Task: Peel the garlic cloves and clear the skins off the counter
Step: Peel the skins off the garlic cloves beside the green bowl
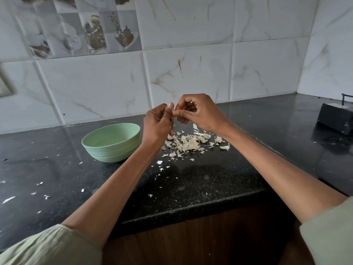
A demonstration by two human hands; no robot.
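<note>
Both my hands are raised together above the black counter (200, 180). My left hand (157, 124) curls its fingers round a garlic clove (170, 105), of which only a pale tip shows at my thumb. My right hand (198, 111) pinches at the same clove from the right with thumb and fingertips. Directly below the hands lies a heap of pale garlic skins (188, 143). A mint-green bowl (112, 143) stands to the left of the heap; its inside is not visible from here.
Small skin flakes (8, 199) are scattered over the left part of the counter and toward its front edge. A black box-shaped appliance (336, 119) sits at the far right. A tiled wall closes the back and the right corner.
</note>
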